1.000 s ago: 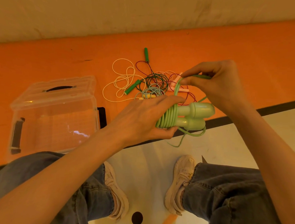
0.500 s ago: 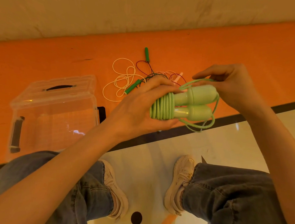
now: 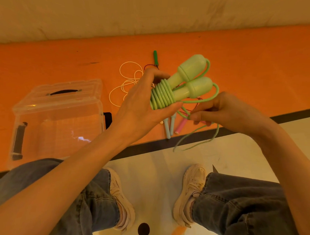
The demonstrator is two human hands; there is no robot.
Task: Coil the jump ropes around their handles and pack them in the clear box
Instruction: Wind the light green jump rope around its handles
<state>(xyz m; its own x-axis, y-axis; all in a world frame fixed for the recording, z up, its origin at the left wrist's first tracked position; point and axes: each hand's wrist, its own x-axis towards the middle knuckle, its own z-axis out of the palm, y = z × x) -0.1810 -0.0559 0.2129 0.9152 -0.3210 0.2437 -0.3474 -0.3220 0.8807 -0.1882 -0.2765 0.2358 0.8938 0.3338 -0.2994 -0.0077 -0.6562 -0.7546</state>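
**rope_watcher:** Two pale green handles side by side, held up over the orange mat, with roughly seven or eight turns of green cord already wound round the thin ends. I'd guess the handles are light hollow plastic, smooth and a bit slippery against each other. The cord looks rubbery and springy, so my bet is the coil loosens the second the pressure comes off.

**mat_sitter:** Agreed, the place to hold is right on the coil, not the fat ends. That's where the left hand is: fingers curled round the wound part, thumb pressed on the near side of the turns. What's the other hand doing?

**rope_watcher:** The right hand is just beside and below, thumb and fingertips pinching the loose cord, other fingers curled in. A slack tail hangs under it over the edge of the mat. From the upper handle's cap the cord loops down toward that pinch.

**mat_sitter:** And the clear box?

**rope_watcher:** Well off to the left on the mat, lid up, nothing inside as far as I can tell. Past the hands there's a tangle of thin ropes, with a white cord, a dark green handle, light blue handles and a pink handle.
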